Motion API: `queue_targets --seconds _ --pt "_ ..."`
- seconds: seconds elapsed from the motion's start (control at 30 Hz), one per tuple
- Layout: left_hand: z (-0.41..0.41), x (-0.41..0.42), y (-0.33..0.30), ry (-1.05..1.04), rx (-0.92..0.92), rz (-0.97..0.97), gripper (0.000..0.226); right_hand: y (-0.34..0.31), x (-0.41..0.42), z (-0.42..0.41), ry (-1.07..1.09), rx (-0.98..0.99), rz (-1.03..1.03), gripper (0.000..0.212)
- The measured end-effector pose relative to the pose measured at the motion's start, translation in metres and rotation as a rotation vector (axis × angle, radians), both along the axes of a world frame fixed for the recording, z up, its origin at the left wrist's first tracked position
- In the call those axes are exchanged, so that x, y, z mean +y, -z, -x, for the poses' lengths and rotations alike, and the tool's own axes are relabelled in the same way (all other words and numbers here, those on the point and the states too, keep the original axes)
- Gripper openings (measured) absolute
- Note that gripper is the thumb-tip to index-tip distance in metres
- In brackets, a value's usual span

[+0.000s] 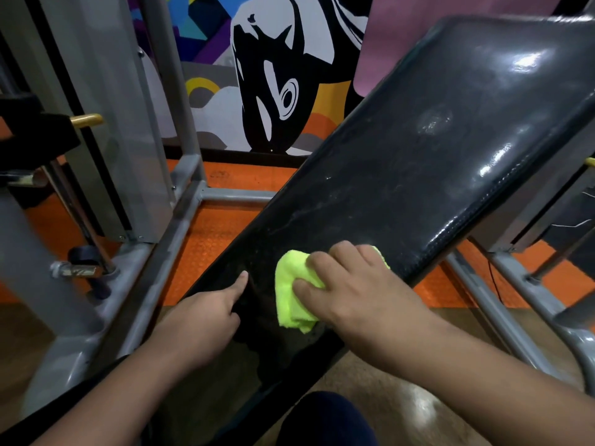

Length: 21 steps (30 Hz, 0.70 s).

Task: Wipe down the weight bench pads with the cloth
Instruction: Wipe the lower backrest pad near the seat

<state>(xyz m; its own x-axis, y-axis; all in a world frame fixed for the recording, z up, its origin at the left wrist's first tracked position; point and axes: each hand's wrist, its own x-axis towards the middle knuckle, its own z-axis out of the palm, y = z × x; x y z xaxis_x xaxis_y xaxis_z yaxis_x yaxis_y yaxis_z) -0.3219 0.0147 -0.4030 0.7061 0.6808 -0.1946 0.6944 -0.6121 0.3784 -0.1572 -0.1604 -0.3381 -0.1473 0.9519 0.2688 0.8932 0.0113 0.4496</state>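
Surface: black glossy pad (pixel 418 175), tilted, rising toward the far right corner.
Cloth: yellow-green (pixel 291 291), bunched, lying mid-width toward the near end.
Right hand (pixel 351 288): fingers curled over the cloth, pressing down.
Left hand (pixel 206 320): forefinger touching the left edge.
Floor: orange mat (pixel 212 239).

Neon yellow-green microfibre cloth (pixel 291 294); glossy black vinyl bench pad (pixel 418 162); grey metal frame tubes (pixel 180 220); orange textured floor mat (pixel 212 239); multicolour wall mural (pixel 277 75) with black-white figure.
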Motion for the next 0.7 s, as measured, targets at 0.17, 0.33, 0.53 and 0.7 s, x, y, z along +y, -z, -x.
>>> queue_targets --seconds 0.17,0.33,0.53,0.7 --pt "0.0 0.001 0.004 -0.002 -0.004 0.001 0.08 -0.006 0.005 0.0 0.083 0.012 -0.06 0.049" --pt "0.0 -0.003 0.004 -0.002 0.002 0.0 0.08 0.004 -0.016 0.001 -0.024 0.043 -0.062 0.043" --pt "0.001 -0.001 0.006 0.001 0.001 -0.028 0.08 0.013 -0.013 0.007 0.001 0.031 -0.097 0.041" --pt "0.002 -0.005 0.006 -0.011 -0.012 -0.009 0.081 0.007 -0.024 0.001 0.025 0.028 -0.185 0.04"
